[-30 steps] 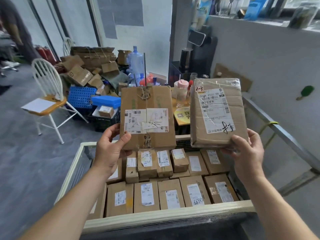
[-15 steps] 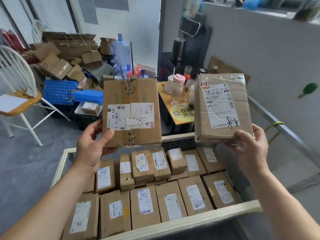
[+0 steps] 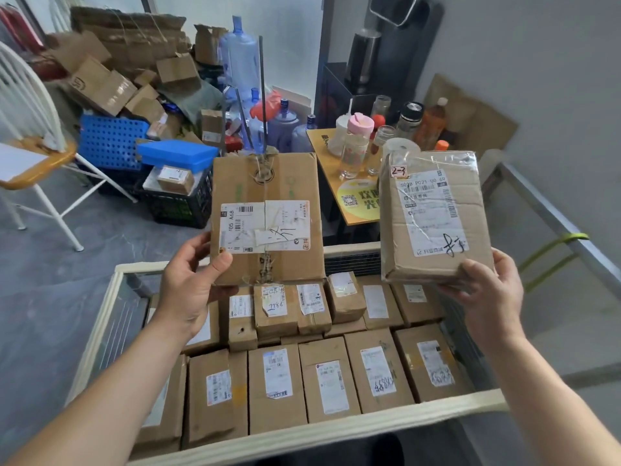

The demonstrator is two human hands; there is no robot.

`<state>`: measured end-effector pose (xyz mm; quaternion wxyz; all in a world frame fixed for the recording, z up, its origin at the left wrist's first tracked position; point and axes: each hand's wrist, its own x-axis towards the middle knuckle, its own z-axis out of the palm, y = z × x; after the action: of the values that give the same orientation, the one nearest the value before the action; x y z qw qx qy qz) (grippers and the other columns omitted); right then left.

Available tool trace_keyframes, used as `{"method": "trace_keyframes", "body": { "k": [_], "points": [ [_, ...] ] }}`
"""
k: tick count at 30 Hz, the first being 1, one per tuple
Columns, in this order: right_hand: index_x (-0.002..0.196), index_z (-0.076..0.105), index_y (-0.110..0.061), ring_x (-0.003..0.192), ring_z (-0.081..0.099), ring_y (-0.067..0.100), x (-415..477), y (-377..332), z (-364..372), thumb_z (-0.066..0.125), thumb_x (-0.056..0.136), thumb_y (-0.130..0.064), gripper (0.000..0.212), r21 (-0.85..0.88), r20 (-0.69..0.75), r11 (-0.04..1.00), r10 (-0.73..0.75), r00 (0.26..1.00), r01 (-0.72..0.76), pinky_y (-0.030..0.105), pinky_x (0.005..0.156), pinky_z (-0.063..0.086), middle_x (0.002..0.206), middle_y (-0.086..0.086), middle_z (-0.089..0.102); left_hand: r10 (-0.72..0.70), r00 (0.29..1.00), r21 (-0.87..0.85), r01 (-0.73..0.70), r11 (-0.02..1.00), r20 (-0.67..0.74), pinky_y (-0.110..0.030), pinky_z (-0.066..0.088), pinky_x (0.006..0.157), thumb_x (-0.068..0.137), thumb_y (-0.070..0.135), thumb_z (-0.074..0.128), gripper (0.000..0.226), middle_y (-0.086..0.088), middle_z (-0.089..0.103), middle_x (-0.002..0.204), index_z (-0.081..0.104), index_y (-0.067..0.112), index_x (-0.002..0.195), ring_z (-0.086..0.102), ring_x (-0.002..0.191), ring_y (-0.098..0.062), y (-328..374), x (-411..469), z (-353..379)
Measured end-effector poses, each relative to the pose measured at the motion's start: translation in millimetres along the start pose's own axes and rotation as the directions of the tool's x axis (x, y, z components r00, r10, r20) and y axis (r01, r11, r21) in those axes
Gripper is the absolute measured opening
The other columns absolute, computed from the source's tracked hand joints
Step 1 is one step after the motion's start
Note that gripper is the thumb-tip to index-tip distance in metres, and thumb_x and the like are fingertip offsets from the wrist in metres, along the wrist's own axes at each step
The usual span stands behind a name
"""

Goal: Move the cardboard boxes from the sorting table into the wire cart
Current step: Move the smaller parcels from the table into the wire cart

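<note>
My left hand (image 3: pixel 193 284) grips the lower left corner of a flat cardboard box (image 3: pixel 268 183) with a white shipping label, held upright above the wire cart (image 3: pixel 336 428). My right hand (image 3: pixel 484 290) holds a second, tape-wrapped cardboard box (image 3: pixel 433 213) marked "2-3" by its bottom edge, also above the cart. Inside the cart, several labelled cardboard boxes (image 3: pixel 331 381) stand packed in two rows, filling most of it.
A small yellow table (image 3: pixel 331 169) with bottles and cups stands just beyond the cart. A pile of loose cartons (image 3: pixel 111 75), blue crates (image 3: pixel 111 142) and water jugs (image 3: pixel 240 58) lies at the back left. A white chair (image 3: pixel 30 129) is at the left, a metal rail (image 3: pixel 551 216) at the right.
The view has tilted down and closer over the cart. Both boxes remain held in my hands, lowered slightly toward the cart.
</note>
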<state>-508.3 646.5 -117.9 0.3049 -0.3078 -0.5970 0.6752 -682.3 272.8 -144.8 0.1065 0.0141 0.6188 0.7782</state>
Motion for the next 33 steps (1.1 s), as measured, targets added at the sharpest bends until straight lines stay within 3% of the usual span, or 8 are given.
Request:
{"method": "trace_keyframes", "body": {
  "k": [4,10,15,18,21,25,28,33],
  "points": [
    [0.116,0.053,-0.023,0.105,0.068,0.038,26.8,20.9,-29.0,0.057,0.096,-0.004,0.028,-0.011,0.004,0.999,0.040,0.999,-0.040,0.048,0.075,0.063,0.121,0.018,0.066,-0.024,0.999,-0.016,0.024,1.000,-0.023,-0.050,0.060,0.084,0.073,0.025,0.078,0.051,-0.004,0.070,0.124,0.064,0.029,0.121,0.069,0.112,-0.027,-24.1,0.5,32.3],
    [0.122,0.052,-0.016,0.097,0.071,0.032,87.4,58.5,-80.4,0.060,0.095,-0.004,0.031,0.015,0.021,0.992,0.126,0.992,-0.127,0.040,0.065,0.064,0.108,0.008,0.072,-0.096,0.994,-0.008,0.095,0.995,-0.059,-0.033,0.060,0.064,0.072,0.022,0.078,0.053,-0.005,0.072,0.120,0.063,0.025,0.123,0.072,0.103,-0.022,-72.9,2.5,111.7],
    [0.113,0.056,-0.023,0.089,0.074,0.017,136.6,97.8,-119.7,0.073,0.080,-0.018,0.037,-0.036,0.042,0.976,0.216,0.975,-0.215,0.036,0.060,0.062,0.095,-0.007,0.076,-0.157,0.981,0.021,0.161,0.987,-0.115,-0.046,0.051,0.101,0.070,0.022,0.080,0.054,-0.003,0.072,0.122,0.063,0.024,0.122,0.065,0.118,-0.022,-131.4,1.4,178.7],
    [0.109,0.058,-0.027,0.089,0.074,0.016,157.5,131.8,-139.3,0.076,0.082,-0.014,0.035,-0.096,0.035,0.961,0.264,0.964,-0.259,0.033,0.060,0.061,0.098,-0.005,0.074,-0.223,0.964,0.039,0.231,0.972,-0.143,-0.050,0.046,0.108,0.069,0.020,0.080,0.057,-0.005,0.068,0.128,0.062,0.025,0.123,0.060,0.124,-0.023,-172.5,-0.2,206.4],
    [0.105,0.060,-0.028,0.087,0.073,0.016,171.6,169.5,-155.9,0.071,0.087,-0.003,0.033,-0.131,0.004,0.944,0.306,0.952,-0.303,0.034,0.059,0.060,0.096,-0.007,0.074,-0.308,0.940,0.037,0.317,0.948,-0.148,-0.057,0.051,0.100,0.068,0.022,0.080,0.056,-0.003,0.068,0.128,0.063,0.033,0.120,0.063,0.120,-0.024,-215.8,0.3,224.9],
    [0.103,0.057,-0.025,0.083,0.072,0.016,183.2,213.3,-168.9,0.068,0.088,0.000,0.031,-0.157,-0.036,0.925,0.346,0.938,-0.347,0.031,0.056,0.060,0.093,-0.008,0.072,-0.368,0.919,0.026,0.375,0.927,-0.141,-0.035,0.060,0.081,0.066,0.022,0.081,0.057,0.000,0.067,0.127,0.062,0.034,0.119,0.069,0.108,-0.014,-270.9,4.2,243.8],
    [0.114,0.056,-0.017,0.095,0.069,0.027,192.1,243.7,-179.7,0.069,0.088,-0.001,0.033,-0.182,-0.081,0.912,0.359,0.930,-0.368,0.038,0.066,0.063,0.110,0.005,0.067,-0.426,0.896,0.007,0.430,0.903,-0.129,-0.037,0.061,0.064,0.068,0.025,0.080,0.056,0.001,0.067,0.123,0.061,0.035,0.120,0.073,0.096,-0.015,-304.9,9.9,254.8],
    [0.108,0.059,-0.025,0.107,0.066,0.037,204.2,277.7,-195.1,0.071,0.087,-0.005,0.031,-0.219,-0.104,0.897,0.370,0.923,-0.384,0.054,0.080,0.059,0.117,0.010,0.065,-0.440,0.886,0.050,0.451,0.891,-0.147,-0.042,0.062,0.063,0.082,0.017,0.079,0.054,0.003,0.064,0.128,0.058,0.030,0.130,0.074,0.093,-0.012,-340.7,19.9,256.0]
  ]
}}
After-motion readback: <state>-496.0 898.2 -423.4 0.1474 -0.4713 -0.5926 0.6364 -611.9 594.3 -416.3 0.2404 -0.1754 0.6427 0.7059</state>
